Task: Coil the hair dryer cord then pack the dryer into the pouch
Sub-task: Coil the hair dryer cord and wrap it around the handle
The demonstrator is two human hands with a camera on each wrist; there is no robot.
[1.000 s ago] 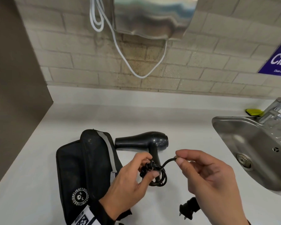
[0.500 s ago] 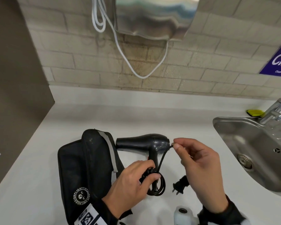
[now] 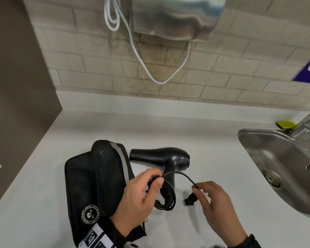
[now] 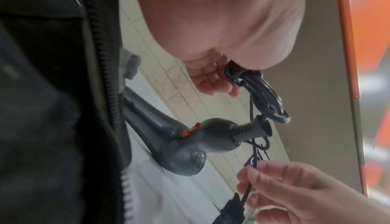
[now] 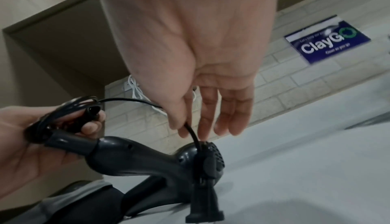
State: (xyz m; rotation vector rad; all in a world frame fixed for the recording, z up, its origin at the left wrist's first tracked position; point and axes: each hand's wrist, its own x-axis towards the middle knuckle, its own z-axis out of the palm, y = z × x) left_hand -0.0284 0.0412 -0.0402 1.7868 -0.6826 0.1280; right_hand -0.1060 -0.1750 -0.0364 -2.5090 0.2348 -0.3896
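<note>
A black hair dryer (image 3: pixel 161 158) lies on the white counter, nozzle toward the black pouch (image 3: pixel 89 183) at its left. My left hand (image 3: pixel 150 183) grips the coiled cord (image 3: pixel 166 199) at the end of the dryer's handle. In the left wrist view the coiled cord (image 4: pixel 265 97) hangs from my fingers above the handle (image 4: pixel 211 136). My right hand (image 3: pixel 197 187) pinches the free cord just above the plug (image 3: pixel 190 200). In the right wrist view the plug (image 5: pixel 205 211) dangles below the pinch, in front of the dryer (image 5: pixel 147 157).
A steel sink (image 3: pixel 283 169) with a tap (image 3: pixel 308 122) is set into the counter at the right, a yellow sponge (image 3: pixel 285 124) behind it. A steel wall unit (image 3: pixel 177 17) and a white cable (image 3: pixel 150 72) hang on the brick wall. A brown panel (image 3: pixel 16 86) bounds the left.
My right hand swung the free cord up toward the dryer's back, then down and toward me to the right of the coil. The left hand kept its grip on the coil.
</note>
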